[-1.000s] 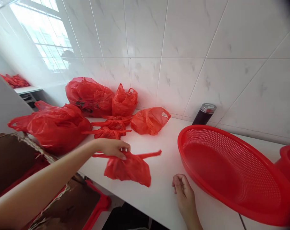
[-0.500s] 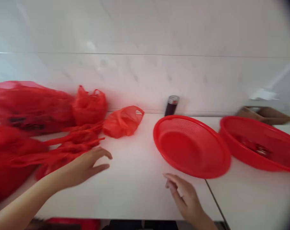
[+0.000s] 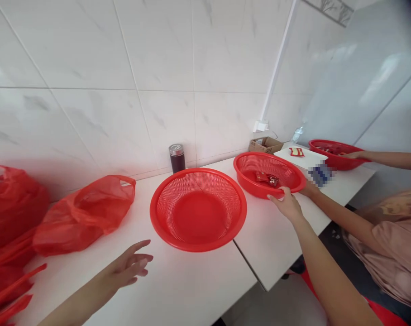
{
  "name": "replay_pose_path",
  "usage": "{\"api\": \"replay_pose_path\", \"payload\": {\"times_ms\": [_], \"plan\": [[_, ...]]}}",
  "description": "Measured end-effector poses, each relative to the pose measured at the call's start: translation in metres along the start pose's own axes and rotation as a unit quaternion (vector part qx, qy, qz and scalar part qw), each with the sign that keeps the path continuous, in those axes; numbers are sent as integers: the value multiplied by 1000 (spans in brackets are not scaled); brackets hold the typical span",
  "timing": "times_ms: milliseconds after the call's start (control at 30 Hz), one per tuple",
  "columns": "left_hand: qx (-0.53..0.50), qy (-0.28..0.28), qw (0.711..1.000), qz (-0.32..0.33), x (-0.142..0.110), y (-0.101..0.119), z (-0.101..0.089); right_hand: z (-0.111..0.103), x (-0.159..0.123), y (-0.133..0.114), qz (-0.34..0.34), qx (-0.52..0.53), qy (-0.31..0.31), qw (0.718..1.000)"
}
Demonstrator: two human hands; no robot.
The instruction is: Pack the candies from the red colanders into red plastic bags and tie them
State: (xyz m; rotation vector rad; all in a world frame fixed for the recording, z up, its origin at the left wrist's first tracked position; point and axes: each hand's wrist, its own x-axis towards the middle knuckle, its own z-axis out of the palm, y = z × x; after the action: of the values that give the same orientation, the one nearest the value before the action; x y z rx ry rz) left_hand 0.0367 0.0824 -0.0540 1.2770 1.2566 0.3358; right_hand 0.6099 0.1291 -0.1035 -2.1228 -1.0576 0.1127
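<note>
My right hand (image 3: 289,206) is at the near rim of a red plastic basket (image 3: 244,183), its fingers and thumb closed on the edge. A few small red packets (image 3: 261,176) lie inside. Over the white table hovers my left hand (image 3: 129,268), fingers apart and holding nothing. Nearest to it is another red perforated basket (image 3: 198,244), with nothing visible in it. To its left rests a red plastic bag (image 3: 85,210).
A dark flask (image 3: 177,158) stands behind the middle basket. At right sits a co-worker (image 3: 392,235), one hand by my gripped basket, the other in a farther red basket (image 3: 344,163). A cardboard box (image 3: 265,146) and more red bags (image 3: 13,199) stand near the wall.
The view has swung right, bringing the co-worker and the farther basket into sight. My right hand has moved from the table's front to the right basket's rim. My left hand remains open.
</note>
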Motion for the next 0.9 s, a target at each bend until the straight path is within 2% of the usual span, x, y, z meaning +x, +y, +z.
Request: {"api": "replay_pose_path", "payload": {"times_ms": [100, 200, 300, 433, 567, 667, 733, 833, 900], "plan": [[-132, 14, 991, -7, 13, 15, 15, 10, 4, 4, 10, 46, 41, 998], [-249, 42, 968, -2, 26, 31, 28, 17, -8, 5, -6, 99, 90, 991], [-295, 28, 955, 15, 36, 41, 36, 18, -25, 4, -29, 154, 135, 978], [-290, -3, 956, 36, 45, 49, 42, -1, -36, -3, -34, 199, 183, 962], [-280, -14, 958, 61, 62, 61, 50, -31, -46, -19, -41, 220, 195, 955], [-254, -33, 963, 89, 90, 76, 66, -45, -67, -40, -67, 271, 180, 943], [-223, -48, 967, 114, 115, 87, 83, -49, -85, -59, -85, 325, 147, 930], [-177, -77, 972, 134, 143, 98, 114, -49, -116, -87, -100, 402, 54, 908], [-151, -90, 975, 139, 147, 96, 128, -46, -136, -100, -103, 436, -19, 894]]}}
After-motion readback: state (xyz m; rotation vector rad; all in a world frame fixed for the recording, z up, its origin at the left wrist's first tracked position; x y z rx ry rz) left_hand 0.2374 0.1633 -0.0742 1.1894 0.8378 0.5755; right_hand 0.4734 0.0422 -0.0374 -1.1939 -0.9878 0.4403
